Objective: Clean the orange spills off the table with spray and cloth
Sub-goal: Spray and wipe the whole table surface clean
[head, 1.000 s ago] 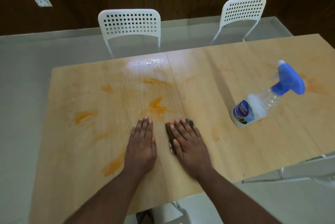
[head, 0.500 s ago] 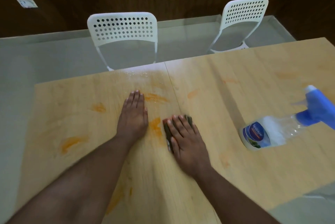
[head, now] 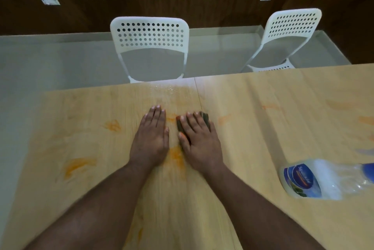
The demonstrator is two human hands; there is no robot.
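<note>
At mid-frame the small dark folded cloth (head: 204, 118) looks soft and light, best pressed flat, as the right hand (head: 199, 141) does, fingers spread on top. The left hand (head: 151, 140) lies open on the pale wooden table (head: 263, 128). Since a second ago both hands have slid further up. The clear blue-labelled spray bottle (head: 315, 181) lies lower right.

Wood table (head: 253, 128): orange spills (head: 78, 165) left of fingers (head: 155, 112), cloth (head: 204, 117) under right fingers, spray bottle (head: 315, 181) lying far right.
</note>
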